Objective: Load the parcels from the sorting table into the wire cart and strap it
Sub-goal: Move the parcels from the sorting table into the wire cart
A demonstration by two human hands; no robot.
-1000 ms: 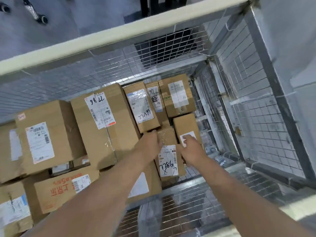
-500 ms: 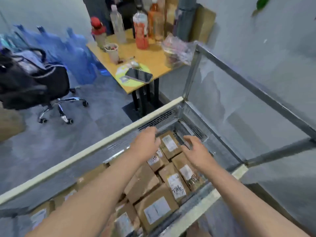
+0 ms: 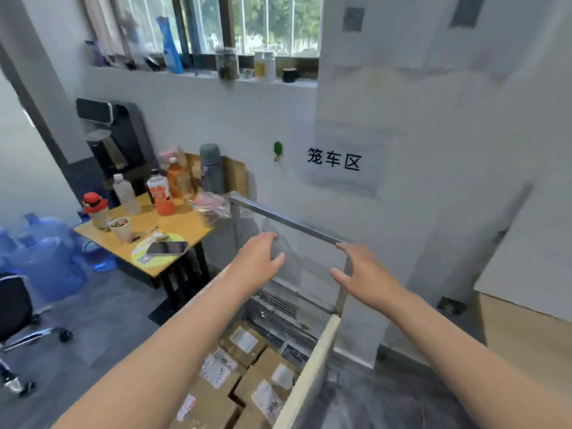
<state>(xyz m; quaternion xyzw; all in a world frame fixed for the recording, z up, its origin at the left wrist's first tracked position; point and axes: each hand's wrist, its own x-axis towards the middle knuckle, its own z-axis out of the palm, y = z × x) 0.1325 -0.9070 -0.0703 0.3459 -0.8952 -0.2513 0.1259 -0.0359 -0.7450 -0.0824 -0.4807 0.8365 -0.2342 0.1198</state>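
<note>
Parcels [image 3: 247, 345] were stacked in the cart [image 3: 312, 360]; strapping was judged not yet done. The left hand [image 3: 258, 261] and right hand [image 3: 366, 274] were held wide, empty.

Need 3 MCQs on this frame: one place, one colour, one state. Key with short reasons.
1. Where do the parcels lie?
A. on a conveyor
B. inside the wire cart
C. on a shelf

2. What colour are the big water jugs at the left?
A. blue
B. green
C. red

3. How are the left hand and right hand?
A. both open, holding nothing
B. both gripping one parcel
C. left open, right pinching a strap

Key:
1 B, the boxes sit below the cart's rim.
2 A, the jugs are translucent blue.
3 A, the fingers are spread near the cart's top bar with nothing in them.
</note>
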